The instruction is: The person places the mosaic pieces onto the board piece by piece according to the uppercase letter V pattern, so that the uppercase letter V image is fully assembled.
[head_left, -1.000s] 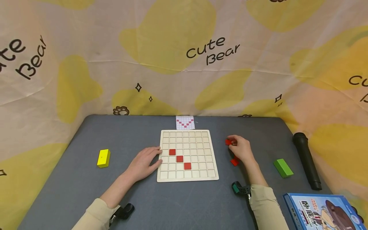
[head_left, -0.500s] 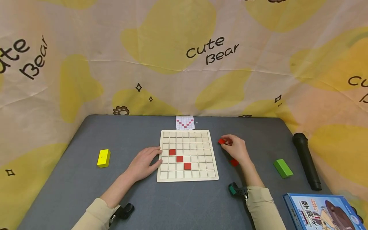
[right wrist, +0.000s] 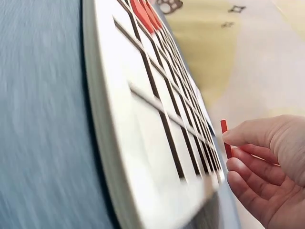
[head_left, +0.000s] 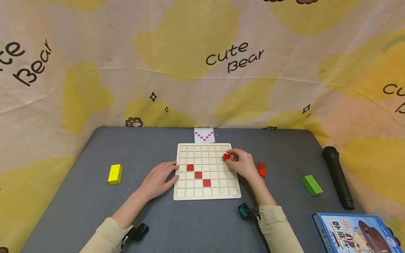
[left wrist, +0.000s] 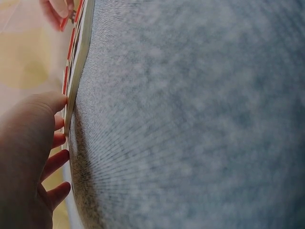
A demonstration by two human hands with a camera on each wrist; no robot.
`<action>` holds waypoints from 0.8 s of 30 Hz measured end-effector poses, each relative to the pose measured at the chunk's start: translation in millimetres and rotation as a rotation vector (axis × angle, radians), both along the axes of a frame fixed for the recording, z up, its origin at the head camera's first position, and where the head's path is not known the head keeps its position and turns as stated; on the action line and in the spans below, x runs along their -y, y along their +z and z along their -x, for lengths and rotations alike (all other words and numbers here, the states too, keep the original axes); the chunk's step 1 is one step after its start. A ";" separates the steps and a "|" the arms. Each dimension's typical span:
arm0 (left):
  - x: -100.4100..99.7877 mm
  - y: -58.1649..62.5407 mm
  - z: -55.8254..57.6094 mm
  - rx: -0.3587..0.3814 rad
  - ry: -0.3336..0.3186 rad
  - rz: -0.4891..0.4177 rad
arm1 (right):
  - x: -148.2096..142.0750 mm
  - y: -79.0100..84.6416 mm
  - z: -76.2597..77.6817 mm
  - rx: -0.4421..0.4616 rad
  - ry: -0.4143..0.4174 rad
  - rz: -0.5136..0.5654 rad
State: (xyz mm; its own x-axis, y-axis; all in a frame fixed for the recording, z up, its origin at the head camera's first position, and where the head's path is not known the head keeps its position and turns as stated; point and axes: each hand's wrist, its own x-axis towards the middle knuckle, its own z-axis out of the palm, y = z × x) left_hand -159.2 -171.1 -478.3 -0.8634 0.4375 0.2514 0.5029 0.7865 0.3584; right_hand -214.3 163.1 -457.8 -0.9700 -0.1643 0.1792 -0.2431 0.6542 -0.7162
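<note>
My right hand pinches a small red square tile between thumb and fingers, over the right side of a pale gridded board. In the right wrist view that tile stands edge-on at the thumb tip. Three red tiles, one of them a red tile in the middle, lie in the grid in a diagonal stepping down to the right. My left hand rests its thumb and fingertips against the board's left edge, fingers loosely spread. Beside my right forearm lies a cluster of loose red tiles on the grey table.
A small card with a red V pattern on a grid lies behind the board. To the left is a yellow block. On the right are a green block, a black microphone and a blue illustrated box.
My right hand has carried the red tile leftward from the table to over the board's right side, uncovering the loose tiles. My left hand has stayed at the board's edge.
</note>
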 end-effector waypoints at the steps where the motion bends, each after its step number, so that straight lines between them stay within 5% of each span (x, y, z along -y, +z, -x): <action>1: 0.1 0.1 0.1 0.000 -0.001 -0.004 | 4.6 0.6 -0.5 0.004 0.010 0.005; 24: 0.0 3.0 0.7 0.006 0.004 -0.017 | 95.3 3.5 -3.2 0.020 0.225 -0.030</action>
